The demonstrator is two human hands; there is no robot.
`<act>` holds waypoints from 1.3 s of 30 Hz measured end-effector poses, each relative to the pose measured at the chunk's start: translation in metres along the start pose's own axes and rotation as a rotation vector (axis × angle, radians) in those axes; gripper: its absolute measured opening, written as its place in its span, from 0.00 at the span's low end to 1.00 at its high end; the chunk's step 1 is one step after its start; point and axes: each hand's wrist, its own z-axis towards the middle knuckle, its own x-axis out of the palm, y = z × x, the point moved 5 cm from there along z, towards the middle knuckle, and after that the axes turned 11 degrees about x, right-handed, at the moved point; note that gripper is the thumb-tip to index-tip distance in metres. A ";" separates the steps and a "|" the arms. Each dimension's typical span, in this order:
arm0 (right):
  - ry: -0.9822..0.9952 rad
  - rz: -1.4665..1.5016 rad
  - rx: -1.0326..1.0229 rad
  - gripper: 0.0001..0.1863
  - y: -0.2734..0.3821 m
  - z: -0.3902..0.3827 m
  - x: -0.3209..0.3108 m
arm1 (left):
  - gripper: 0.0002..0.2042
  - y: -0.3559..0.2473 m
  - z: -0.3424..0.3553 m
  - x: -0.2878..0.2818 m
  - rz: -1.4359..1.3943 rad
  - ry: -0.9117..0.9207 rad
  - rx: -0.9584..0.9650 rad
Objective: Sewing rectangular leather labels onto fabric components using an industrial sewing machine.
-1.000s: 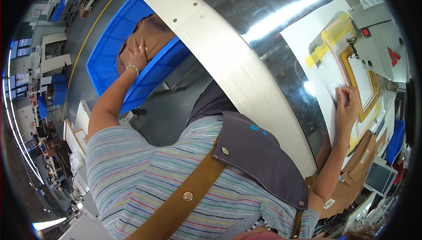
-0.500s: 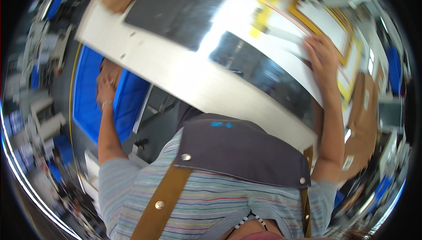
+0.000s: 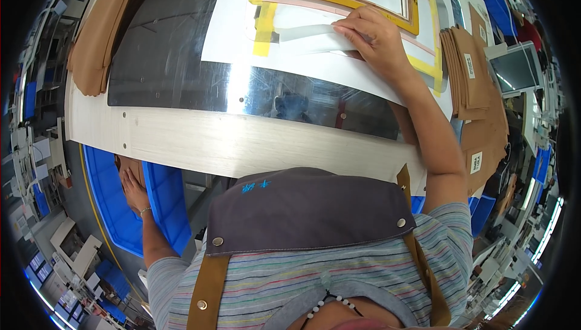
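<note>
Low at the left, my left hand (image 3: 134,191) reaches into a blue bin (image 3: 167,194). Its fingers lie stretched over a brown piece (image 3: 134,168) there, palm side hidden. Over the worktop, my right hand (image 3: 375,39) has thumb and forefinger pinched at the right end of a pale, thin strip (image 3: 311,35). The strip is partly raised and lies over a white sheet (image 3: 233,42) edged with yellow tape (image 3: 264,30). Just beyond that hand is a yellow-framed screen (image 3: 357,1) with a white middle.
Brown flat pieces are stacked at the worktop's far left (image 3: 103,33); more labelled brown pieces (image 3: 463,79) lie at the right. A shiny dark metal plate (image 3: 175,45) covers much of the bench, bordered by a pale wooden front edge (image 3: 200,136). A grey monitor (image 3: 515,68) stands far right.
The view has turned, so the bench edge looks more level and the left brown stack shows more fully. My left hand stays in the bin, my right hand by the strip.
</note>
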 end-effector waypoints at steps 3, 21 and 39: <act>-0.005 0.005 -0.032 0.08 -0.001 0.000 0.001 | 0.38 -0.001 0.002 -0.007 -0.044 -0.137 0.145; -0.064 0.019 0.300 0.12 -0.047 0.030 -0.092 | 0.21 -0.146 0.056 -0.114 -0.043 -0.141 -0.274; 0.319 -0.182 0.566 0.18 -0.082 0.074 -0.034 | 0.16 -0.361 0.294 -0.310 -0.810 -0.299 0.719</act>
